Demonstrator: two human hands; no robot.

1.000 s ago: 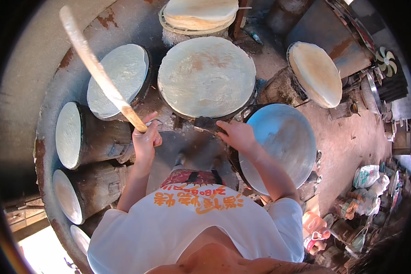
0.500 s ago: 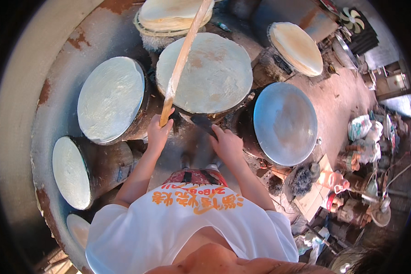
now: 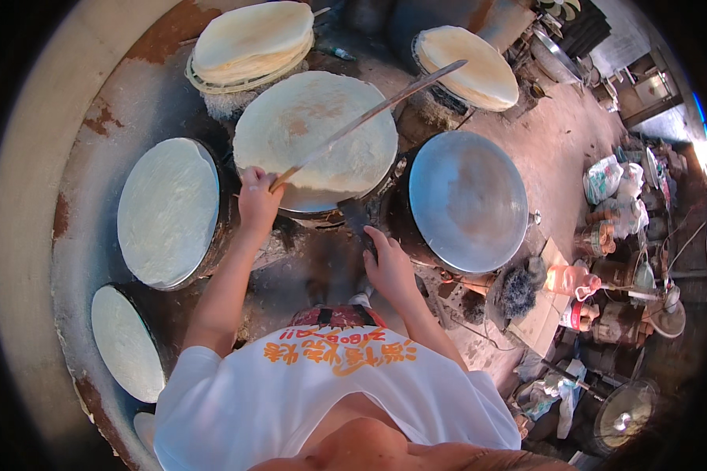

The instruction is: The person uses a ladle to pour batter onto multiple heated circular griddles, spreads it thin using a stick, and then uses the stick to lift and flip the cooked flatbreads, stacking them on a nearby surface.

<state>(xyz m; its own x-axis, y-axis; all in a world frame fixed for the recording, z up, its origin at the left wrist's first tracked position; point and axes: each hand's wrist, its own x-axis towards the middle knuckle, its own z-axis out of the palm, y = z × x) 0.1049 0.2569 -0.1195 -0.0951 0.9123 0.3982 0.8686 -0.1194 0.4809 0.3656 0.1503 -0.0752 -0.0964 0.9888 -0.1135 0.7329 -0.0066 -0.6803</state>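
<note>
My left hand (image 3: 259, 200) grips the near end of a long, thin wooden stick (image 3: 369, 116), which slants across the middle griddle toward the far right. Beneath the stick, a thin pale pancake (image 3: 291, 118) with browned patches covers most of that griddle; a greyish strip shows along its near edge. My right hand (image 3: 389, 267) is closed around the handle of a dark flat scraper (image 3: 355, 216), its blade at the griddle's near rim. Whether the blade touches the pancake, I cannot tell.
Pale batter rounds cover the left griddle (image 3: 169, 212) and the lower-left griddle (image 3: 126, 341). A bare griddle (image 3: 467, 196) stands right. Stacked pancakes sit at far left (image 3: 251, 43) and far right (image 3: 471, 71). A pinkish bottle (image 3: 569, 280) and plastic bags (image 3: 605, 180) lie rightward.
The stick has swung down to the right, from steeply upright to slanting across the pancake. My left hand has moved left to the griddle's near-left edge. The view has shifted slightly.
</note>
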